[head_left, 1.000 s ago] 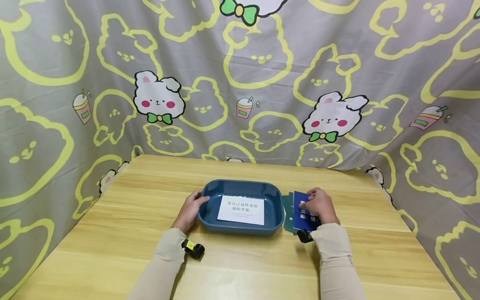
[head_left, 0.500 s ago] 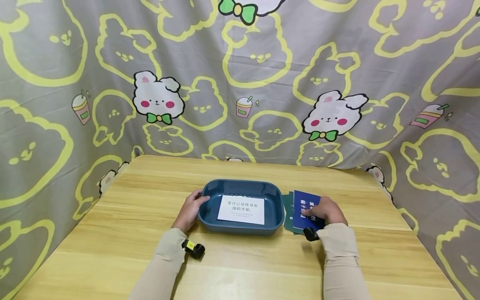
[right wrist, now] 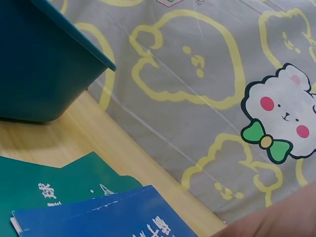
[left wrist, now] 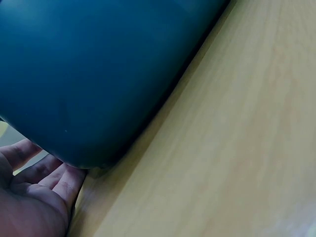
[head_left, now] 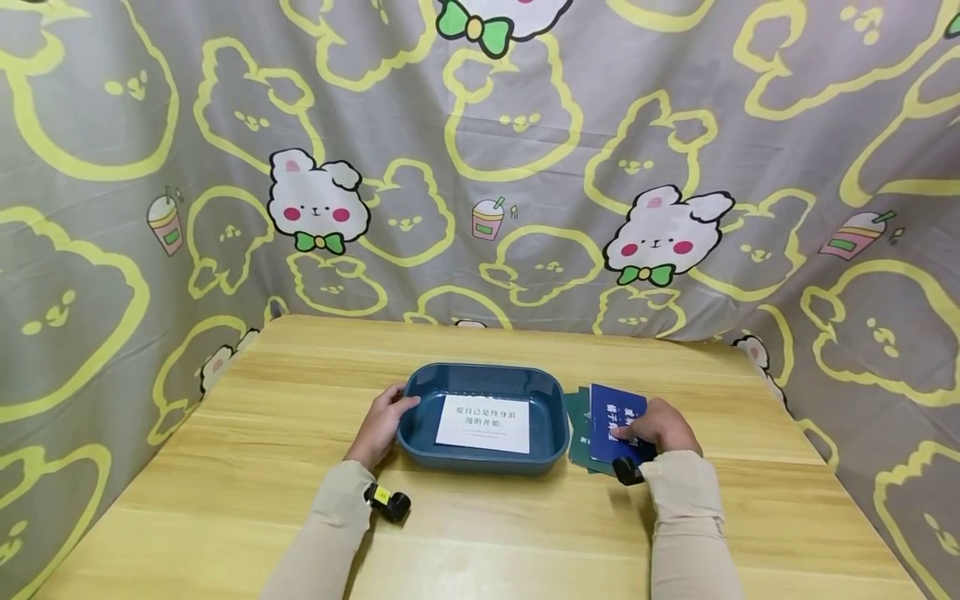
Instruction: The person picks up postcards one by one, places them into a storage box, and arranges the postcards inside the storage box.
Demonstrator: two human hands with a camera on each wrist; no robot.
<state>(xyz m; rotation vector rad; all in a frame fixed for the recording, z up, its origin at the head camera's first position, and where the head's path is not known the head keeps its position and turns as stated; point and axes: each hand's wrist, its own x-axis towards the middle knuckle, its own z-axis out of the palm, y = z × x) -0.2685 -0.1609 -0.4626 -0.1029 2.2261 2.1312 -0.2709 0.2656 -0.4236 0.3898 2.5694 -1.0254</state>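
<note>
A dark teal plastic basin stands on the table. My left hand holds its left end, thumb over the rim and fingers against the outer wall; in the left wrist view those fingers touch the basin's lower corner. Inside the basin lies a white card with printed characters. Right of it, my right hand pinches a blue card at its right side, thumb on top, other fingers mostly hidden. Beneath the blue card, green cards stick out toward the basin. Only a blurred bit of the right hand shows in the right wrist view.
The wooden table reaches back to a grey curtain printed with yellow outlines and white rabbits. Both wrists carry small black cameras, the left one low in front of the basin.
My right hand has slid right and slightly down along the blue card to its right side, uncovering more print. The blue card has shifted slightly right; the left hand keeps its hold on the basin.
</note>
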